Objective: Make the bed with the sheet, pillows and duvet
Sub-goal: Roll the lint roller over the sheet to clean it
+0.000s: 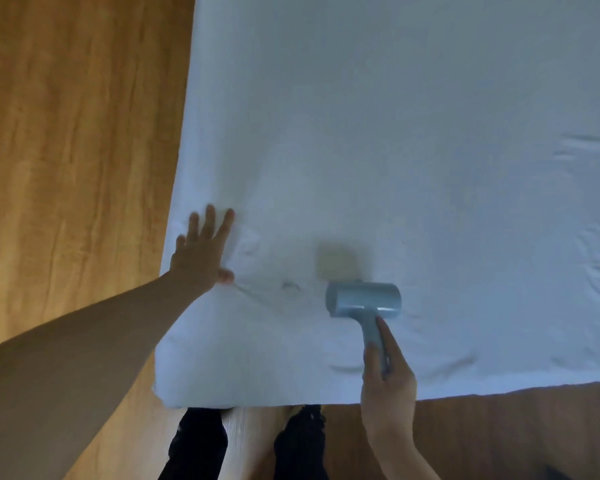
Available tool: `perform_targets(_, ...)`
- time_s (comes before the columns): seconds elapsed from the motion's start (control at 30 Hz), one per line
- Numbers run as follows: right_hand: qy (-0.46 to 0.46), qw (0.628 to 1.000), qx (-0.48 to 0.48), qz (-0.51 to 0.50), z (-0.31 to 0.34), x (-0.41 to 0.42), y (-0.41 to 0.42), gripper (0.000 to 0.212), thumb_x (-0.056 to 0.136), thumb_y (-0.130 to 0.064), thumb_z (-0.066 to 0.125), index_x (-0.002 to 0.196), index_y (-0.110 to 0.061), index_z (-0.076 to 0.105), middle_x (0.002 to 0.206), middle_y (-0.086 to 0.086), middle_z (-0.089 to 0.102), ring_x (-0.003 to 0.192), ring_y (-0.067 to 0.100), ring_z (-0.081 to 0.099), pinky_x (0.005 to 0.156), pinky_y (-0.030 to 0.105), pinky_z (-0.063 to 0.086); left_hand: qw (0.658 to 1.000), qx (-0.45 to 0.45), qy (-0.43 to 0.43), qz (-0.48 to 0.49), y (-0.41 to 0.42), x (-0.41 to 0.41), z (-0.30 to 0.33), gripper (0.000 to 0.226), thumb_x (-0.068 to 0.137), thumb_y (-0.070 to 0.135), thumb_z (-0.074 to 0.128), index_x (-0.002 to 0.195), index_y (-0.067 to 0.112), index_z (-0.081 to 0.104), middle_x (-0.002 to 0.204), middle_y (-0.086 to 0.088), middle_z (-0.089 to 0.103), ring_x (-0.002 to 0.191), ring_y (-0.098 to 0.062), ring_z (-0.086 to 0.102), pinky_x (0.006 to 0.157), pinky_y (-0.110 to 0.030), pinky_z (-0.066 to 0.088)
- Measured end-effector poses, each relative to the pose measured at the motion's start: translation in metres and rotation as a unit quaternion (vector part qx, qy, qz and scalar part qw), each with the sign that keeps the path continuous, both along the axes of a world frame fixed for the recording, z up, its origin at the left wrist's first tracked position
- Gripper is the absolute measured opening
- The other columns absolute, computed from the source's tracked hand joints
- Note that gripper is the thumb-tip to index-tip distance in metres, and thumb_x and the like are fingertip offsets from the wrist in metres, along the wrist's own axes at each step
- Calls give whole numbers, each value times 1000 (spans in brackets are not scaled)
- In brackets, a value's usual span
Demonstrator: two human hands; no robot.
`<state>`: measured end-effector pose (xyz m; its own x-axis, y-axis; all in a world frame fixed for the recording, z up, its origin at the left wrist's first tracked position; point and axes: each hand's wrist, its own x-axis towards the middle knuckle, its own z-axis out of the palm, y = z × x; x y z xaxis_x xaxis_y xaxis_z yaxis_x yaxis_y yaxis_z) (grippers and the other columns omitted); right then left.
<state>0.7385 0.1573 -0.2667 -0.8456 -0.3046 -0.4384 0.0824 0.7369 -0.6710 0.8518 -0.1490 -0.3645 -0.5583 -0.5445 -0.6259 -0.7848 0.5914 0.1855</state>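
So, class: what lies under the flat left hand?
The left hand presses on the white sheet, wrinkled near its thumb. Whatever lies beneath the sheet is covered and cannot be seen.

the left hand (201,252) lies flat with its fingers spread and straight, palm down, at the end of a bare forearm stretched out from the lower left. the right hand (387,386) comes up from below, fingers curled round a handle, the index finger lying straight along it.
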Motion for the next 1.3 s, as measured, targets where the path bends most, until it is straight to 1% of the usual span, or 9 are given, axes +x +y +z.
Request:
perform_targets(0.1, 46, 998, -22, 33, -13, -45, -108, 38, 102, -21, 52, 139, -26, 59, 83, 1, 70, 61, 12, 55, 58, 29, 42, 1000, -19, 0, 2, 2, -1, 0, 128, 78, 38, 79, 153, 29, -25, 161, -8, -28, 149, -36, -17, 120, -56, 15)
perform_targets(0.2, 48, 995, -83, 36, -34, -101, -226, 49, 93, -38, 52, 137, -19, 61, 114, 8, 71, 97, 27, 65, 85, 36, 52, 998, -54, -13, 1, 7, -3, -5, 128, 80, 40, 77, 151, 27, -30, 160, -10, -30, 149, -38, -17, 121, -54, 17)
perform_targets(0.3, 37, 996, -66, 54, -62, -160, -332, 85, 64, -62, 37, 133, -20, 60, 100, 0, 57, 80, 22, 52, 66, 28, 41, 995, -95, -15, -6, 16, -2, -14, 125, 84, 40, 73, 150, 24, -32, 159, -12, -31, 149, -40, -16, 120, -54, 20)
perform_targets(0.43, -96, 992, -8, 82, -48, -172, -394, 37, 102, -29, 34, 132, -20, 55, 73, 5, 49, 51, 13, 37, 39, 12, 29, 995, -101, -6, -14, 16, 3, -18, 125, 84, 40, 73, 150, 22, -31, 159, -14, -30, 149, -41, -15, 119, -55, 21)
perform_targets(0.5, -131, 988, 14, 79, -45, -168, -389, 33, 107, -27, 28, 124, -29, 57, 73, 3, 45, 52, 12, 35, 37, 14, 28, 995, -97, 1, -14, 15, 2, -21, 126, 82, 41, 74, 150, 23, -31, 160, -13, -29, 149, -41, -16, 119, -56, 21)
perform_targets(0.67, -50, 993, 3, 111, -85, -145, -339, 65, 85, -38, 36, 150, -42, 36, 105, -1, 49, 63, 8, 37, 54, 20, 29, 996, -93, -1, -15, 14, 1, -18, 127, 82, 43, 74, 150, 23, -31, 159, -14, -30, 149, -41, -16, 119, -56, 21)
perform_targets(0.93, -83, 994, 9, 76, -79, -69, -206, 66, 79, -43, 44, 144, -44, 44, 90, -1, 58, 69, 20, 50, 56, 26, 37, 997, -71, -5, -14, 11, 1, -7, 126, 81, 43, 75, 152, 25, -28, 161, -12, -28, 149, -39, -15, 119, -55, 21)
perform_targets(1.07, -101, 993, 23, 63, -60, -25, -140, 52, 93, -32, 49, 144, -41, 48, 76, -2, 64, 66, 21, 57, 65, 36, 46, 998, -60, -2, -18, 9, 3, -3, 124, 81, 43, 75, 152, 27, -26, 161, -10, -27, 150, -37, -15, 119, -55, 21)
perform_targets(1.3, -140, 987, 49, 62, -32, 41, -43, 47, 104, -28, 47, 146, -48, 41, 61, 2, 44, 56, 19, 41, 51, 34, 36, 1000, -31, 3, -1, 5, 4, 2, 126, 80, 42, 78, 153, 31, -24, 162, -6, -27, 150, -34, -17, 121, -54, 16)
